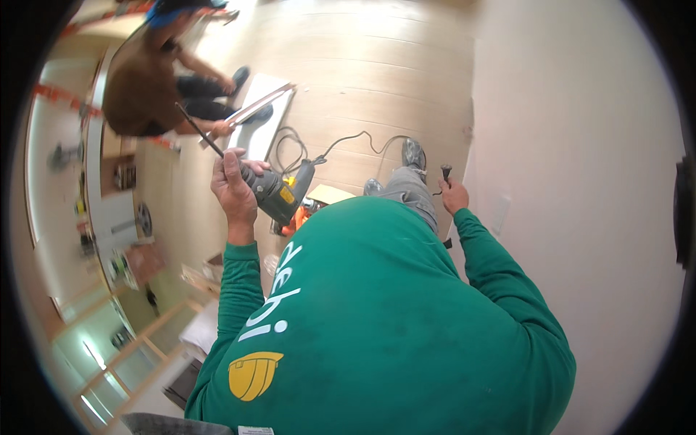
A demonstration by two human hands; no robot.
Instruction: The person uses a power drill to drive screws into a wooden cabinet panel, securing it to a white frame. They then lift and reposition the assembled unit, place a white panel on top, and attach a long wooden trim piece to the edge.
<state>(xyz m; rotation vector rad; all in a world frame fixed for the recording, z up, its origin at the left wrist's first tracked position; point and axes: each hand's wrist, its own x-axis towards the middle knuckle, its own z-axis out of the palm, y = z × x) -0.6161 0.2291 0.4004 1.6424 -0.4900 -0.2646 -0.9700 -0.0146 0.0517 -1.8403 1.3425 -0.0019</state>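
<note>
My left hand (pixel 235 190) is closed round the front of a dark grey power drill (pixel 279 199), near its chuck. A long dark drill bit (pixel 197 129) points up and left from it. The drill's handle tilts up to the right, with a black cord (pixel 346 142) running from it across the floor. On the right, near the white wall (pixel 573 188), my right hand (pixel 454 196) grips a short black piece with a flared top (pixel 446 172). Its lower part is hidden in my fingers, and I cannot make out its exact kind.
At the far left a crouching person (pixel 148 83) holds a long thin strip (pixel 254 110) over a white board (pixel 268 119). Orange and yellow items (pixel 296 217) lie below the drill, partly hidden by my body. Wooden frames (pixel 156 344) stand at the lower left.
</note>
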